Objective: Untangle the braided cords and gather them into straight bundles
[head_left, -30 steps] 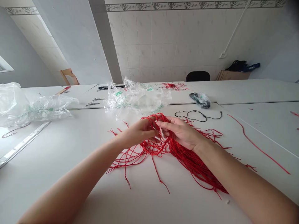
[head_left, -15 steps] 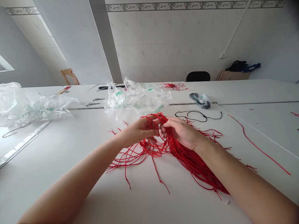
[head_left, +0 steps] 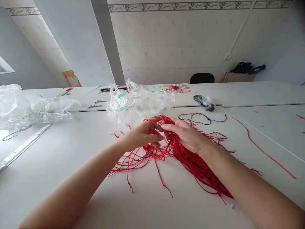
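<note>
A large bundle of thin red cords [head_left: 197,165] is raised at its looped top and trails across the white table to the lower right, partly under my right forearm. Closed round the bundle near its top is my right hand [head_left: 186,133], its thumb lying across the strands. My left hand [head_left: 145,133] has its fingers in the loops at the left, with cords over them; some fingertips are hidden by the strands. Looser red cords with knotted ends spread on the table below and left of the hands.
Crumpled clear plastic bags [head_left: 140,100] lie behind the hands, with another bag [head_left: 35,106] at the left. A black cord [head_left: 202,118], a bagged dark bundle [head_left: 204,102], a single red cord [head_left: 262,149], scissors [head_left: 95,105] and a metal ruler [head_left: 26,146] rest on the table [head_left: 47,178].
My right thumb has shifted slightly left across the strands. The fingers of my left hand have moved a little within the loops.
</note>
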Demonstrator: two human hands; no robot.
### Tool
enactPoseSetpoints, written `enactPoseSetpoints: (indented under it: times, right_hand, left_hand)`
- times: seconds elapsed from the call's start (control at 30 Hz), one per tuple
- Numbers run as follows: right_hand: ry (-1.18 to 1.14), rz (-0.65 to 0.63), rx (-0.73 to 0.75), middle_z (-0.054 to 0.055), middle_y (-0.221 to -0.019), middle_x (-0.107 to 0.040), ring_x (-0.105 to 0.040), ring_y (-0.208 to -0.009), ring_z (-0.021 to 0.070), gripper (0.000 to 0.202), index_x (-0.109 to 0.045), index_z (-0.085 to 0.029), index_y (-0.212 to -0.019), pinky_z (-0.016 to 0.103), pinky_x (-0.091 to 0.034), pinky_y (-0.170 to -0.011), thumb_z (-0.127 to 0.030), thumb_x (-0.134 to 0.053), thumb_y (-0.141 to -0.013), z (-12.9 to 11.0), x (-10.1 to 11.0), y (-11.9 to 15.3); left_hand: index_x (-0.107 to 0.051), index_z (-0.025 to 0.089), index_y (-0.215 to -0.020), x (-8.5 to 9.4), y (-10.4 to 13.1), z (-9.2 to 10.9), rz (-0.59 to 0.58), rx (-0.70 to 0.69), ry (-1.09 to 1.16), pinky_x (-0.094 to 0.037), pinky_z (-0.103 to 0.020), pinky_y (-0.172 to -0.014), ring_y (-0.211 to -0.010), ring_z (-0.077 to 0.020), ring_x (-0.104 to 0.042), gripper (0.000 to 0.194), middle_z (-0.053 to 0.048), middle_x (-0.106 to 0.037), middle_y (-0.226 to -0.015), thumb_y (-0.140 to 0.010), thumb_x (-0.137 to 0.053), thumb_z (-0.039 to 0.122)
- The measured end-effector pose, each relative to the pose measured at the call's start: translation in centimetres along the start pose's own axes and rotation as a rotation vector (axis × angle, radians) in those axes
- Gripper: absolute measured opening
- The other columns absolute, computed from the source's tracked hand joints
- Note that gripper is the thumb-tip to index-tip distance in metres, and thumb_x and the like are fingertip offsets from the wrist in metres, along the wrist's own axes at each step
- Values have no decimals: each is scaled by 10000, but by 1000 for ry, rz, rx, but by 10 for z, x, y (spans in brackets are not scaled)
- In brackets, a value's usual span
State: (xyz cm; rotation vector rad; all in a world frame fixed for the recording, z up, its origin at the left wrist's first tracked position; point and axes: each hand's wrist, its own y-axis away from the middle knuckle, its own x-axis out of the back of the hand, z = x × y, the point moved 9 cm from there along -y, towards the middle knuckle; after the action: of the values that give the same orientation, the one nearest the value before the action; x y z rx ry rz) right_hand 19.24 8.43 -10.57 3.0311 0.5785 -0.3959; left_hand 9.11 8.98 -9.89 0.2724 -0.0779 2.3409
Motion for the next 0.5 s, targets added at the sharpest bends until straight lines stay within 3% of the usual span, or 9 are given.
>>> enactPoseSetpoints:
  times: [0.23,0.4,0.5]
  right_hand:
    - [2,-8,5,38,-1037,-733,-655,-984,189,169,-740,-239,-1036,315,-510,-844,-320,-677,-902,1,-3,1]
    - [6,-51,-17,57,-1127,-730,-670,-1024,197,223,-716,-240,-1124,344,-534,-922,-328,-664,-927,3,-10,1]
    - [14,-93,-26,59,-1191,-709,-657,-1074,199,276,-704,-246,-1168,362,-511,-1000,-350,-698,-912,3,-12,2]
  left_hand:
    - [-599,230,-1171,-1,2,4,18,-23,-86,-538,-348,-784,-1017,-222,-637,339,-76,-619,-1096,-847,-697,223]
    - [-594,220,-1051,-5,1,8,-14,-24,-110,-513,-330,-729,-911,-198,-631,234,-40,-609,-965,-839,-694,221]
    - [-595,214,-1019,-5,2,8,-15,-17,-133,-520,-339,-756,-940,-206,-636,200,-51,-616,-1013,-847,-693,238]
